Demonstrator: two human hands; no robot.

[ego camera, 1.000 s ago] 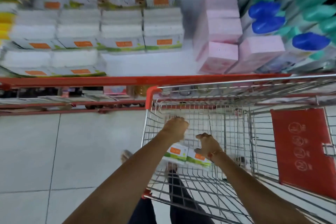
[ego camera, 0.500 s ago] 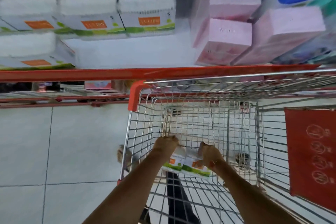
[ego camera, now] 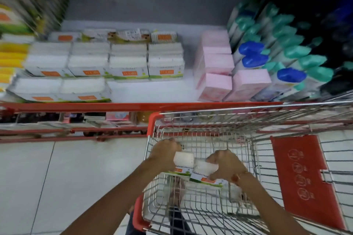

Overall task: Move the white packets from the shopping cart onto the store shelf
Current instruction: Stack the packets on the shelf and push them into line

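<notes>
Inside the wire shopping cart my left hand grips one white packet with an orange label and green trim. My right hand grips a second white packet right beside it; the two packets touch. Both are raised above the cart's floor, below its rim. On the store shelf ahead, matching white packets lie in stacked rows on the left, with a bare white patch in front of them.
Pink boxes stand right of the bare shelf patch, then bottles with blue and teal caps. A red shelf edge runs across between shelf and cart. The cart's red child-seat flap is at the right. Tiled floor lies to the left.
Both hands have lifted the two packets up from the cart's bottom and tilted them white side up. The view has swung upward, showing more of the shelf.
</notes>
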